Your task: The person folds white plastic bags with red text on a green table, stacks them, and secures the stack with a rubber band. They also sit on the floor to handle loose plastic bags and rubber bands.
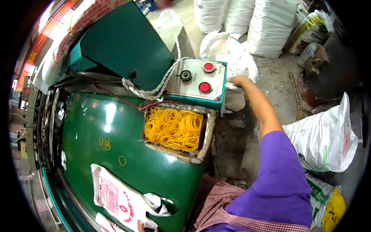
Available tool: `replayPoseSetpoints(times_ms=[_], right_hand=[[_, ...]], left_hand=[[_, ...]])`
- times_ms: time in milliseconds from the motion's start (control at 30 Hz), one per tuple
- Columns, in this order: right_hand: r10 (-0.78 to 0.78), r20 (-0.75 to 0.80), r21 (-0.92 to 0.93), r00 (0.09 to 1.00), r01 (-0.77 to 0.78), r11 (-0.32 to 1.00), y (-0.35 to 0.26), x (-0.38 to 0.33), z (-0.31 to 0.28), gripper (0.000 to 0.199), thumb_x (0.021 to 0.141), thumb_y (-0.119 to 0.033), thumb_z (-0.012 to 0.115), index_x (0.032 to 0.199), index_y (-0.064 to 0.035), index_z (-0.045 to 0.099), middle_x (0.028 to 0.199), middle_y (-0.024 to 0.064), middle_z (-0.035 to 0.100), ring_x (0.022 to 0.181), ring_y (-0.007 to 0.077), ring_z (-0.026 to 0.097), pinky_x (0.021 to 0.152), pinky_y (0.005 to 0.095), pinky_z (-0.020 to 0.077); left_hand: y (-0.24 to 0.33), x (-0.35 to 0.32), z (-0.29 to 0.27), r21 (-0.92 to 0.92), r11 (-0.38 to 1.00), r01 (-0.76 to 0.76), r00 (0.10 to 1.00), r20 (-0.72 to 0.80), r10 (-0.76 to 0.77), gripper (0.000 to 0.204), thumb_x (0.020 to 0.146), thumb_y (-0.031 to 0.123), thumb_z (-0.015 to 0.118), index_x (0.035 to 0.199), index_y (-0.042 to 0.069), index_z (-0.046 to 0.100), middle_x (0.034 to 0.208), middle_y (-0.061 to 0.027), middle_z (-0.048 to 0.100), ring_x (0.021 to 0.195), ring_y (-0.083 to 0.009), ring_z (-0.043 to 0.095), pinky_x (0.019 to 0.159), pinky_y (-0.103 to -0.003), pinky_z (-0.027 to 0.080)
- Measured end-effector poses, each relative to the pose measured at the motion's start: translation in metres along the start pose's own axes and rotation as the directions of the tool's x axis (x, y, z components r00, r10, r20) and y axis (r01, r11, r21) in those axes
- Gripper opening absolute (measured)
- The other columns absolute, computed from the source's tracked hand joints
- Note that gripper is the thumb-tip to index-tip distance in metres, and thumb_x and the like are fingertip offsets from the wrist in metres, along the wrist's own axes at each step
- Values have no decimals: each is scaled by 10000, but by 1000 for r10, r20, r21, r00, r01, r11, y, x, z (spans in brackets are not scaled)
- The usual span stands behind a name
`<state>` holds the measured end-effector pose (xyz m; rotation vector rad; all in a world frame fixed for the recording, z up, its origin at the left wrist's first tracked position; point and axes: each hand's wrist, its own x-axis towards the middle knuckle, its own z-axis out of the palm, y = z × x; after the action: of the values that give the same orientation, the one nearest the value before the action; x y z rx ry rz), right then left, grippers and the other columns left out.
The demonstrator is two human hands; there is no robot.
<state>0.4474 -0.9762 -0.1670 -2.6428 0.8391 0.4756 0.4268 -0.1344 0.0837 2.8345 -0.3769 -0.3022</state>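
Two fingertips of my left hand (140, 226) show at the lower edge, spread apart on a white plastic bag with red print (118, 193). That bag lies flat on a green work surface (154, 170), its handles toward the right. My right arm stretches forward past a control box (197, 83). Beside the box's right edge, my right hand (240, 80) is at a white open sack (251, 65); its fingers are partly hidden, so their grip is unclear. A tray of yellow rubber bands (174, 127) sits on the surface below the box.
Loose rubber bands (122, 160) lie on the green surface. White rope (154, 92) loops over the control box beside a dark green machine housing (119, 42). Full white sacks (270, 27) stand at the back, another white sack (328, 135) at the right, near a broom (298, 104).
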Motion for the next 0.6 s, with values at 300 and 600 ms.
replayPoseSetpoints(times_ms=[300,600], right_hand=[[160,-728,545,666,421,725,-90,-184,-16,250,854,-93,549,1086,-26,615,1010,136,650,885,225,643,808,321,495],[-511,-515,464,688,725,509,-245,-365,89,219,810,23,587,1026,4,614,949,138,636,836,242,632,746,304,495]], left_hand=[[-59,-23,30,114,893,-435,873,-191,450,603,749,84,627,1309,-3,419,1322,-237,424,1214,-357,439,1022,-431,350],[-26,-12,22,190,903,-386,813,-393,430,292,712,11,692,994,53,624,1123,-103,606,1070,-323,569,871,-400,473]])
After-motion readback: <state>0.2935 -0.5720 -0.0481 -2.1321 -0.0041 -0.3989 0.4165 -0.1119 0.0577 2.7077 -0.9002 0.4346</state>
